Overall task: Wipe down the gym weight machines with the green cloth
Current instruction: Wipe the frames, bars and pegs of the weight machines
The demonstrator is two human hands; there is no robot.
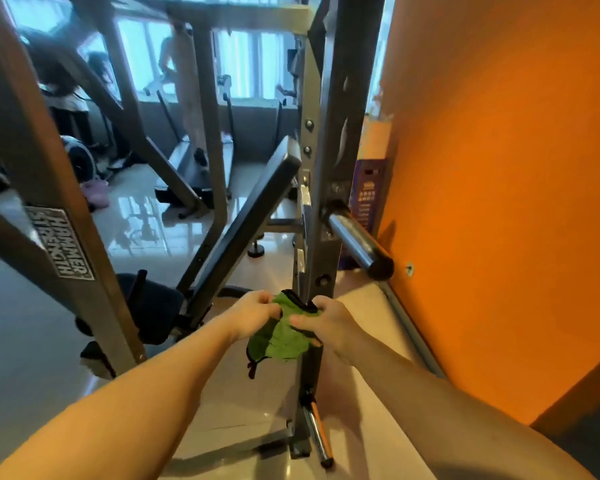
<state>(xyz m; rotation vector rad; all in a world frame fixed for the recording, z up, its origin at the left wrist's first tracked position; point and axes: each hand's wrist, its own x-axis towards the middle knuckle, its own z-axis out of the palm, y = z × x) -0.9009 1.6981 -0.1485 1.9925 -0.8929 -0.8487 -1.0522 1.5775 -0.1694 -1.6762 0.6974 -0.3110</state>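
Note:
A green cloth (280,339) with a dark trim hangs between both my hands, in front of the grey upright post (321,209) of a weight machine. My left hand (253,313) pinches the cloth's left top edge. My right hand (329,323) grips its right side, close against the post. A chrome weight peg (359,239) sticks out of the post above my right hand. The machine's black padded backrest (253,209) leans to the left of the post.
An orange wall (499,202) stands close on the right. A second grey frame member with a Hammer Strength label (61,242) crosses the left. A lower chrome peg (317,433) juts out near the glossy tiled floor. People and treadmills stand by the far windows.

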